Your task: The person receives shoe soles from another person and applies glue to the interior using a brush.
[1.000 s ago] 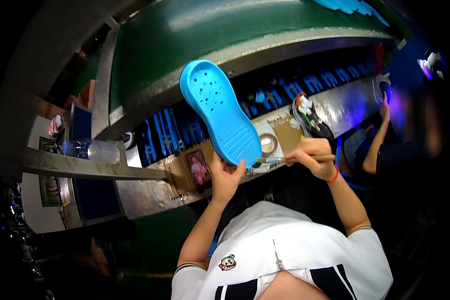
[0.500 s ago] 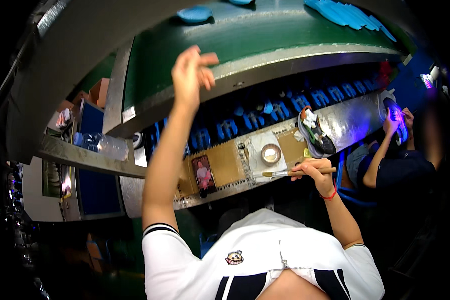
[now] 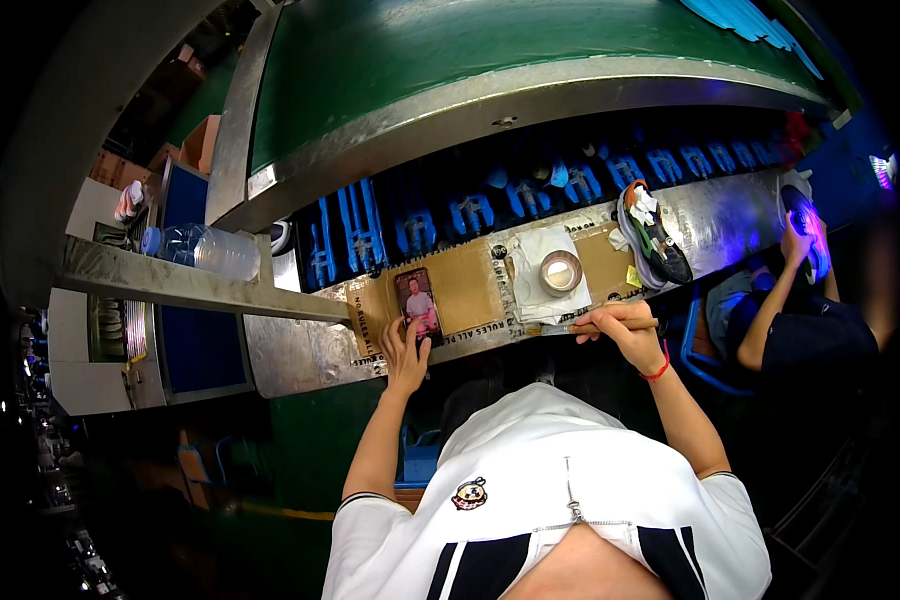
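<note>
My left hand (image 3: 406,352) is at the lower end of a smartphone (image 3: 418,305) with a lit screen, its fingers spread and the tips at the phone's edge. The phone lies on a brown cardboard sheet (image 3: 475,292) on the bench. In my right hand (image 3: 622,333) is a wooden-handled brush (image 3: 642,324), held level between thumb and fingers. Just beyond the brush, a small round cup of pale liquid (image 3: 561,273) stands on a white cloth (image 3: 526,252). A sneaker (image 3: 654,238) stuffed with white paper stands to the right of the cup.
Behind the bench runs a row of blue racks (image 3: 472,212). A metal-edged green conveyor (image 3: 390,70) lies beyond, with blue pieces (image 3: 745,20) on it. A large plastic bottle (image 3: 205,250) lies on the left ledge. At right, a co-worker holds a shoe (image 3: 806,230) under violet light.
My left hand has come down from above the conveyor to the phone. My right hand keeps the brush, a little lower in view beside the cup. The whole view has shifted slightly.
</note>
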Demonstrator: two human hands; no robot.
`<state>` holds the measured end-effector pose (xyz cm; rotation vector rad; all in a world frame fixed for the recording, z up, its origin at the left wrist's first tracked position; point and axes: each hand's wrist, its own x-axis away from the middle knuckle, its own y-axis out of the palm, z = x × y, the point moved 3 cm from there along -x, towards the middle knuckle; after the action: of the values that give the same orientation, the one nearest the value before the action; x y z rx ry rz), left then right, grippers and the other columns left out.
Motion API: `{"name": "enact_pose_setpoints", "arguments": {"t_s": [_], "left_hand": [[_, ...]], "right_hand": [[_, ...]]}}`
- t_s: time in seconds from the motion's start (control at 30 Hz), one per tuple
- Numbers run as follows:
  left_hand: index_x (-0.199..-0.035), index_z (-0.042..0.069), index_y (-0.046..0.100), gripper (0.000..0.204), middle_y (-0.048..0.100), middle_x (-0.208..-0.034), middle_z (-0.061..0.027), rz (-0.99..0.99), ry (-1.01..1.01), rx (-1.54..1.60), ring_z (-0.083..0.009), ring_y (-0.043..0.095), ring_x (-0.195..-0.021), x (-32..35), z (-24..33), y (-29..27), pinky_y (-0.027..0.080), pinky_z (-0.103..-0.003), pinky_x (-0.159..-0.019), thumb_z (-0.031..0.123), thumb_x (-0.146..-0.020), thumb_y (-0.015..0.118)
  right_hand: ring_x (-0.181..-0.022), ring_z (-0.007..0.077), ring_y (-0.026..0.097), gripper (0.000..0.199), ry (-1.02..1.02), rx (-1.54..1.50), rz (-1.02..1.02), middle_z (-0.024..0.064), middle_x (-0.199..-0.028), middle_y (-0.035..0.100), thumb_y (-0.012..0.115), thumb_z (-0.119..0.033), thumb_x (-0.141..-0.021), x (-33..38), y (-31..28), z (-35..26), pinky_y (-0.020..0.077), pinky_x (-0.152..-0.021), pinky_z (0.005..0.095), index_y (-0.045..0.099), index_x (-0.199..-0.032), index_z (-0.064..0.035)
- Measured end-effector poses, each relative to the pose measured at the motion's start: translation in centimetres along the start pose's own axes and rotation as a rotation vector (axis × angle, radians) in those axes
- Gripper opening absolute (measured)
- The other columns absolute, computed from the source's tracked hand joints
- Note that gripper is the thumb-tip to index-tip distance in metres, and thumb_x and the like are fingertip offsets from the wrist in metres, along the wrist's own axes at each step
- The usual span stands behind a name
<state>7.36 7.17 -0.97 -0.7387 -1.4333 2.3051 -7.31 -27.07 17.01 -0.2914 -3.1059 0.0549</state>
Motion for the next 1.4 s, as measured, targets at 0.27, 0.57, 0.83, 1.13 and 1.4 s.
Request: {"name": "enact_pose_setpoints", "arguments": {"t_s": [0.27, 0.57, 0.83, 1.13, 1.4], "left_hand": [[-0.122, 0.008, 0.051, 0.042, 0.036, -0.132, -0.0172, -0.057, -0.147, -0.165, -0.0364, 0.026, -0.128, -5.3, -5.5, 2.4, 0.012, -0.057, -0.108, 0.038, -0.094, 0.046], [-0.122, 0.001, 0.048, 0.045, 0.036, -0.129, -0.0177, 0.056, -0.434, 0.045, -0.0356, 0.029, -0.123, -4.2, -6.1, 1.7, 0.019, -0.050, -0.105, 0.037, -0.095, 0.044], [-0.088, 0.000, 0.051, 0.021, 0.055, -0.070, -0.0139, 0.216, -0.711, 0.296, -0.0315, 0.056, -0.066, 1.6, -6.4, 2.1, 0.045, -0.041, -0.065, 0.020, -0.090, 0.058], [-0.085, 0.001, 0.056, 0.022, 0.061, -0.071, -0.0141, 0.095, -0.731, 0.305, -0.0305, 0.061, -0.068, 3.3, -7.2, 3.4, 0.047, -0.040, -0.064, 0.023, -0.089, 0.059], [-0.088, 0.002, 0.058, 0.019, 0.063, -0.079, -0.0135, -0.124, -0.700, 0.388, -0.0296, 0.062, -0.077, 2.5, -9.8, 5.8, 0.049, -0.038, -0.070, 0.021, -0.084, 0.060]], "right_hand": [[-0.072, 0.0177, 0.069, 0.022, 0.036, -0.007, -0.003, 0.0128, -0.083, 0.070, 0.053, -0.009, -0.091, 0.2, -0.2, 0.2, 0.0497, -0.060, 0.0218, 0.069, -0.093, 0.0062], [-0.072, 0.0171, 0.069, 0.021, 0.063, -0.026, 0.009, 0.0128, -0.085, 0.070, 0.053, -0.008, -0.091, 0.4, -0.3, 1.6, 0.0493, -0.060, 0.0216, 0.068, -0.092, 0.0066], [-0.072, 0.0171, 0.069, 0.021, 0.055, -0.028, -0.022, 0.0133, -0.086, 0.070, 0.052, -0.008, -0.092, -0.6, 0.5, 1.5, 0.0489, -0.059, 0.0209, 0.068, -0.092, 0.0068], [-0.072, 0.0170, 0.069, 0.021, 0.034, 0.011, -0.071, 0.0133, -0.087, 0.071, 0.052, -0.008, -0.092, -1.5, 1.2, 1.8, 0.0488, -0.059, 0.0214, 0.067, -0.093, 0.0068], [-0.073, 0.0164, 0.069, 0.021, 0.044, -0.023, -0.071, 0.0133, -0.088, 0.070, 0.053, -0.009, -0.092, -1.5, 1.4, 2.8, 0.0487, -0.060, 0.0219, 0.067, -0.094, 0.0064]]}}
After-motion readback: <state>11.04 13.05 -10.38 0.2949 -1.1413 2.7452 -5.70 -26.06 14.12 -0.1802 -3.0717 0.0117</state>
